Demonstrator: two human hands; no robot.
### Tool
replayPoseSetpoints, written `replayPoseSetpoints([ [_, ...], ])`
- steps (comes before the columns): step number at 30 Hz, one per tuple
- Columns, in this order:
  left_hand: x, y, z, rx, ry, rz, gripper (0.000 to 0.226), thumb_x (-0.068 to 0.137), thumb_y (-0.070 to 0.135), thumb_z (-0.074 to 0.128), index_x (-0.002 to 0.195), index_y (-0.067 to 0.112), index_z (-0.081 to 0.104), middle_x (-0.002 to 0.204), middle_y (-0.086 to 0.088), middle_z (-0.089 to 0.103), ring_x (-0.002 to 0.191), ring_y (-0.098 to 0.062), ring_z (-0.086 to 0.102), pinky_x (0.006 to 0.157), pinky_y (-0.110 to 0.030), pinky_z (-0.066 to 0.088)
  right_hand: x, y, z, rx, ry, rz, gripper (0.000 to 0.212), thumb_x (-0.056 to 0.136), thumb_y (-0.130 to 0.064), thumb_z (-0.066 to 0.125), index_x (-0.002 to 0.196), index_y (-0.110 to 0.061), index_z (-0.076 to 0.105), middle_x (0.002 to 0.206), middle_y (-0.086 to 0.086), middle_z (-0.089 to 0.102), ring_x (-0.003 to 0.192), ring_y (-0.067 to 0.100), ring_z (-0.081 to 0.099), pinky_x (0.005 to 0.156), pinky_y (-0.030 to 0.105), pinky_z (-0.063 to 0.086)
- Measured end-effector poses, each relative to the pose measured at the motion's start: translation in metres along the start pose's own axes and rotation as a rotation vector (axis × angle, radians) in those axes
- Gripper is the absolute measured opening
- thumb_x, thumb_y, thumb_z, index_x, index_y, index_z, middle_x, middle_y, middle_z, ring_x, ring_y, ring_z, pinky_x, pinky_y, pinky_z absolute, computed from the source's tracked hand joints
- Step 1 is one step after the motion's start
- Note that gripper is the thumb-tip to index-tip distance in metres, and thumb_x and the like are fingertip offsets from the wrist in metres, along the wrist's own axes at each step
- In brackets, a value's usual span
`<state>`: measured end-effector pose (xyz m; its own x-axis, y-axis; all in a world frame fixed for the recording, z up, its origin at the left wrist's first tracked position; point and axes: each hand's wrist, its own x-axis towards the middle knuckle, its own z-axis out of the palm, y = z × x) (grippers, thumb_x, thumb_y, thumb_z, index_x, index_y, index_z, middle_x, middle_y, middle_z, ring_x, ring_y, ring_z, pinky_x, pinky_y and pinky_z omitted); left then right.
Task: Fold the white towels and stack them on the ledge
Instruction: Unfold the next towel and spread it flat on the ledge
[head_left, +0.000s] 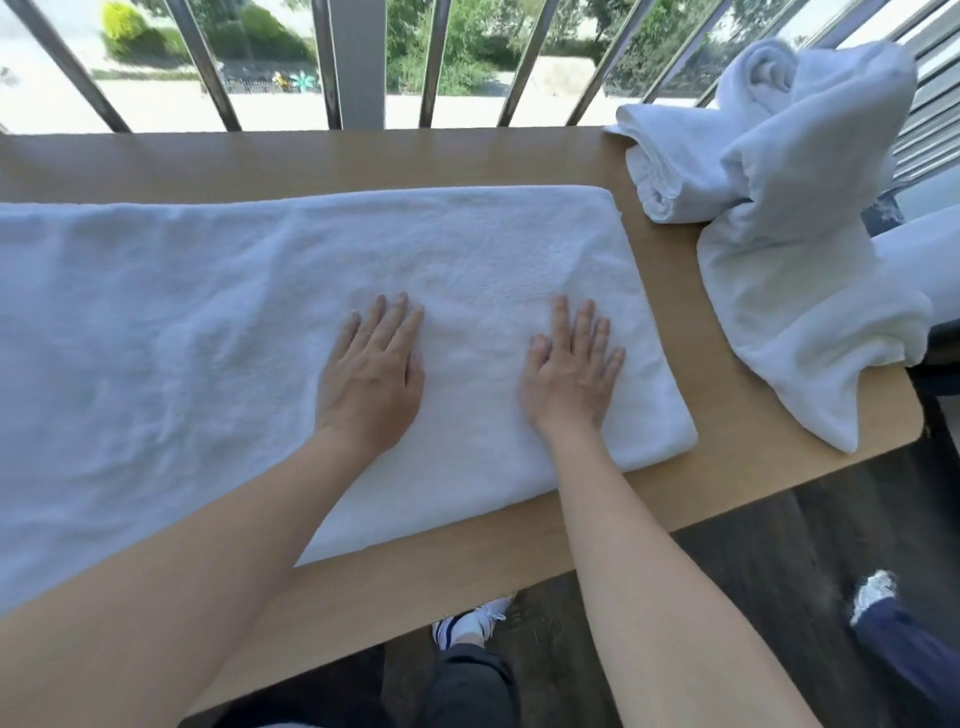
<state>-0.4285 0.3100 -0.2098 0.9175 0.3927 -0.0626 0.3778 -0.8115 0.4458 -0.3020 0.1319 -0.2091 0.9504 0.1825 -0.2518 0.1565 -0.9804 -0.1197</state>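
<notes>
White towel (467, 291) lies spread along the wooden ledge (727, 395), with the left hand (371, 382) and right hand (569, 376) flat on it, fingers straight, gripping nothing. Smooth outward evenly before folding, keeping edges aligned; unfolded towels (779, 171) wait at the ledge's right end.

Quick count: two hands, left hand (371, 384) and right hand (569, 379), one spread towel (234, 338), one crumpled heap (779, 234) of maybe two more towels, hard to tell, one ledge (311, 156), two shoes (470, 626) (875, 592) down below.
</notes>
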Motion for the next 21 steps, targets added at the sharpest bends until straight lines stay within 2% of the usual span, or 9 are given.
replayPoseSetpoints([
  [2,-0.018,-0.020,-0.008,0.055,-0.008,0.039,0.054,0.105,0.031,0.026,0.157,0.019,0.028,0.164,0.001,0.022,0.153,-0.016,0.013,0.125,-0.036,0.004,-0.011,-0.021,0.000,-0.016,0.053,-0.004,0.064,0.103,-0.048,0.014,0.159,-0.025,-0.006,0.167,0.003,-0.010,0.153,0.024,-0.011,0.121,0.051,-0.010],
  [4,-0.034,-0.038,-0.016,0.089,-0.015,0.016,0.057,0.103,0.036,0.020,0.157,0.020,0.027,0.164,0.002,0.020,0.153,-0.015,0.011,0.125,-0.035,0.004,-0.034,-0.057,0.005,-0.014,0.116,-0.221,0.067,0.103,-0.046,0.021,0.160,-0.015,0.003,0.167,0.006,-0.002,0.154,0.026,-0.005,0.122,0.048,-0.009],
  [6,-0.045,-0.053,-0.024,0.097,-0.014,-0.022,0.060,0.101,0.038,0.018,0.157,0.019,0.028,0.164,0.002,0.021,0.152,-0.015,0.012,0.125,-0.036,0.006,-0.060,-0.100,0.018,0.033,0.093,-0.488,0.064,0.104,-0.040,0.028,0.159,-0.012,0.012,0.167,0.007,0.005,0.154,0.024,0.000,0.123,0.042,-0.009],
  [8,-0.052,-0.068,-0.033,0.092,-0.004,-0.059,0.059,0.102,0.038,0.018,0.155,0.017,0.032,0.163,0.000,0.024,0.152,-0.017,0.015,0.125,-0.038,0.010,-0.079,-0.138,0.033,0.082,0.041,-0.595,0.058,0.105,-0.032,0.033,0.158,-0.010,0.018,0.166,0.008,0.009,0.154,0.023,0.001,0.123,0.038,-0.011],
  [11,-0.064,-0.096,-0.046,0.119,0.015,-0.084,0.057,0.103,0.036,0.023,0.154,0.014,0.036,0.162,-0.003,0.028,0.151,-0.022,0.020,0.124,-0.041,0.013,-0.090,-0.179,0.044,0.169,0.055,-0.604,0.051,0.104,-0.022,0.039,0.153,-0.007,0.032,0.163,0.012,0.021,0.153,0.027,0.011,0.125,0.040,-0.003],
  [13,-0.073,-0.113,-0.052,0.140,0.012,-0.109,0.057,0.103,0.037,0.023,0.155,0.017,0.033,0.163,-0.001,0.024,0.152,-0.020,0.015,0.124,-0.042,0.011,-0.090,-0.201,0.048,0.191,0.109,-0.618,0.049,0.102,-0.020,0.044,0.150,-0.008,0.040,0.160,0.014,0.029,0.151,0.031,0.020,0.125,0.044,0.005],
  [14,-0.077,-0.120,-0.055,0.145,0.011,-0.136,0.057,0.102,0.037,0.023,0.156,0.019,0.030,0.164,0.000,0.021,0.152,-0.017,0.011,0.124,-0.042,0.009,-0.088,-0.210,0.050,0.189,0.116,-0.608,0.050,0.102,-0.022,0.044,0.151,-0.011,0.039,0.161,0.014,0.029,0.151,0.031,0.020,0.125,0.045,0.006],
  [18,-0.081,-0.139,-0.062,0.171,0.008,-0.180,0.060,0.101,0.040,0.025,0.158,0.022,0.024,0.165,0.004,0.016,0.153,-0.016,0.006,0.125,-0.038,0.005,-0.082,-0.227,0.059,0.088,0.077,-0.516,0.063,0.101,-0.044,0.032,0.159,-0.027,0.014,0.166,0.005,0.014,0.154,0.024,0.006,0.124,0.043,-0.005],
  [21,-0.068,-0.149,-0.064,0.195,-0.024,-0.146,0.060,0.101,0.043,0.023,0.159,0.025,0.020,0.166,0.005,0.010,0.154,-0.019,0.003,0.124,-0.039,-0.001,-0.082,-0.229,0.060,0.071,0.118,-0.483,0.065,0.098,-0.048,0.031,0.159,-0.029,0.015,0.166,0.005,0.018,0.153,0.024,0.010,0.124,0.045,0.000],
])
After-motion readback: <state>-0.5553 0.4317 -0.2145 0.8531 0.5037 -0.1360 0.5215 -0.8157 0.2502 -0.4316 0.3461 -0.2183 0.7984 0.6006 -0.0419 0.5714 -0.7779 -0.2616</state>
